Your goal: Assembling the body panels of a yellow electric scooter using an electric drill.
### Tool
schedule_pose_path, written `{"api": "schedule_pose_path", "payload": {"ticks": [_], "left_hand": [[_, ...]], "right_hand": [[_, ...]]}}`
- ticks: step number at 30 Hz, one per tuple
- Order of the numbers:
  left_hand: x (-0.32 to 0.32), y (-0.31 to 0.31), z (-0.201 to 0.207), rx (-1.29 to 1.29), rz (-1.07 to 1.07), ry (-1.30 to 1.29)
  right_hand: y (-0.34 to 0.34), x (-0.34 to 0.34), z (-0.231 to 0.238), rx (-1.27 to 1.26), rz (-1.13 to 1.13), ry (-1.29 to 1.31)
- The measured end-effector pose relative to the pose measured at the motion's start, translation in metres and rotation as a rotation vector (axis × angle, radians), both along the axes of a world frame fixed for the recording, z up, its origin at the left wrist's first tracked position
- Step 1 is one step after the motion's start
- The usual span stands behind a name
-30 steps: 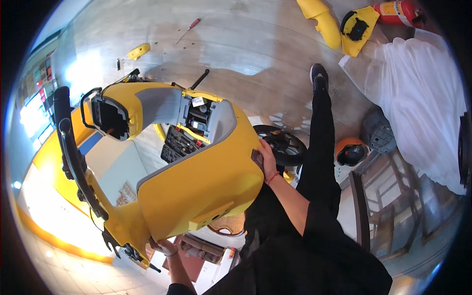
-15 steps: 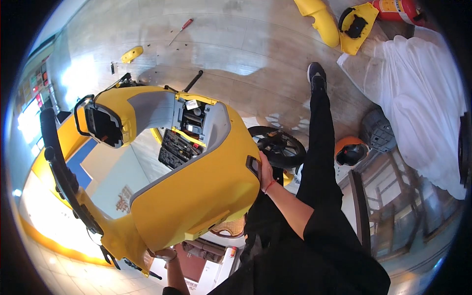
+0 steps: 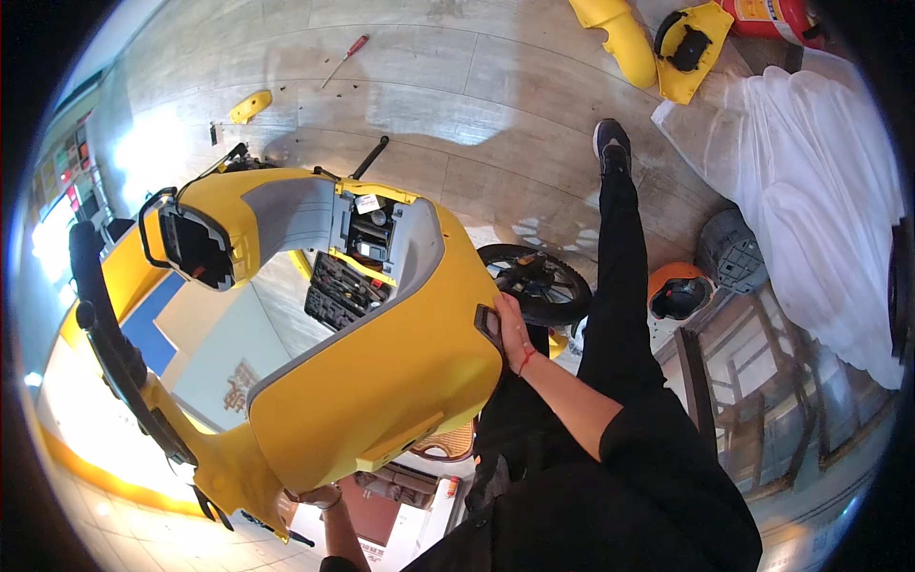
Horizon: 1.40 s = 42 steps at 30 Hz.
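A large yellow scooter body shell [image 3: 372, 381] spans the middle and left of the head view, tilted, with a grey inner lining. My right hand [image 3: 512, 329] is closed on its rear edge, beside a small dark lamp-shaped insert [image 3: 489, 325]. At the shell's lower front edge my left hand [image 3: 322, 495] grips from below; its fingertips are hidden behind the yellow plastic. An open bay [image 3: 374, 229] in the grey lining shows dark components. A black scooter wheel [image 3: 538, 286] stands just beyond my right hand.
On the floor lie a red-handled screwdriver [image 3: 345, 60], a small yellow part [image 3: 250, 107] and several tiny dark pieces. Yellow panels [image 3: 694, 57], a fire extinguisher [image 3: 774, 19], white sheeting [image 3: 810, 210], an orange helmet [image 3: 679, 291] and a grey bin [image 3: 732, 253] are to the right.
The shell and both hands have shifted slightly left in the view. The right hand keeps its place at the rear edge, and the left stays under the front edge.
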<state>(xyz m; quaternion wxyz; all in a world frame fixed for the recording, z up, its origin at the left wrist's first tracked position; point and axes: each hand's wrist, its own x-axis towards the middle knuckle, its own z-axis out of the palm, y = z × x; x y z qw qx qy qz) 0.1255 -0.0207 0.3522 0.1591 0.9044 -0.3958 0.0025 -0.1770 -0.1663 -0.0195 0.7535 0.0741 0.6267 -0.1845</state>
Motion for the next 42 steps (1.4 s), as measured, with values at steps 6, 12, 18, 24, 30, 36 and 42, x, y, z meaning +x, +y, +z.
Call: {"api": "schedule_pose_path", "payload": {"ticks": [6, 12, 18, 24, 30, 36, 42], "left_hand": [[0.006, -0.007, -0.016, 0.008, 0.022, 0.012], [0.013, -0.027, -0.106, 0.012, 0.070, 0.024], [0.025, -0.007, -0.152, 0.060, 0.154, 0.041], [0.029, 0.005, -0.154, 0.067, 0.226, 0.054], [0.031, -0.002, -0.148, 0.064, 0.246, 0.082], [0.028, -0.013, -0.146, 0.078, 0.247, 0.136], [0.027, -0.016, -0.141, 0.083, 0.259, 0.156]], "right_hand": [[-0.082, -0.027, -0.051, -0.432, 0.727, 0.241], [-0.134, 0.022, -0.171, -0.343, 1.061, -0.016], [-0.137, 0.130, -0.202, -0.081, 1.133, -0.608], [-0.153, 0.158, -0.206, -0.092, 1.405, -0.605], [-0.157, 0.159, -0.200, -0.386, 1.580, -0.635], [-0.143, 0.172, -0.210, -0.593, 1.984, -0.748], [-0.151, 0.167, -0.198, -0.451, 1.805, -0.665]]}}
